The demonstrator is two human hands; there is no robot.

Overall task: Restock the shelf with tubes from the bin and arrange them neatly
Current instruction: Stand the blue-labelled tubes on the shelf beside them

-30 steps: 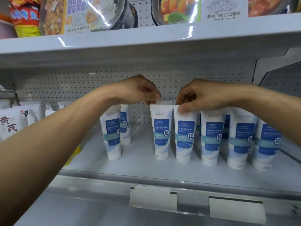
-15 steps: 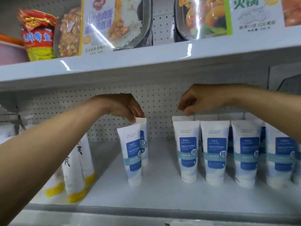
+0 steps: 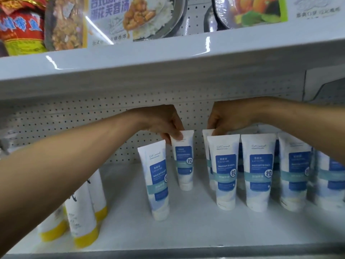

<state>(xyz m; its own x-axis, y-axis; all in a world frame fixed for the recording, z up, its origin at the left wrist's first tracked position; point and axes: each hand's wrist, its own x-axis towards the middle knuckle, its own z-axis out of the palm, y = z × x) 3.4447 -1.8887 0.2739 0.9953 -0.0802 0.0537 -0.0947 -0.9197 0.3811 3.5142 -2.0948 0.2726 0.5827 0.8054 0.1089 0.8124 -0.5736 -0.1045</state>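
Twice over on the white shelf, behind the front row of tubes, pinching from above to keep caps down and labels forward (squaring the back row, probably): fingers of left hand clamped on the flat crimp of a white-and-blue tube, of right hand on the neighbour tube.

Single head-worn wide-angle view. It faces straight into the lower shelf from close range and tilts slightly down onto its board. The camera sits between the two levels, so the underside of the upper shelf shows across the top. The forearms enter from bottom-left and from the right edge. The left hand and right hand sit near centre at the tops of the tubes. The pegboard closes the back, and straight lines bow toward the frame edges.
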